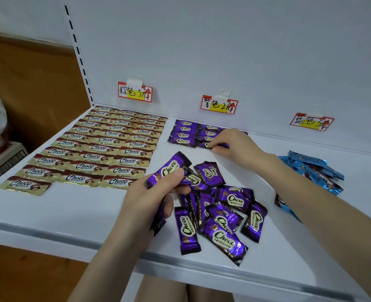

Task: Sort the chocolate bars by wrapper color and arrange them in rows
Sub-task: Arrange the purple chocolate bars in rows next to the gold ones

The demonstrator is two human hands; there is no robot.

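Now the right hand (232, 142) pinches a purple bar (221, 146) at the near end of the purple rows (184, 131) at the back of the shelf (71, 205). It should go down flat, edge to edge with its neighbour and facing the same way. The left hand (156, 195) has its fingers curled round a bunch of purple bars (171, 168), just above the loose purple pile (223, 216).

gold bars (97, 147) in neat rows left, purple rows (185, 134) started mid-back — loose purple heap (223, 223), blue pile (313, 168) right
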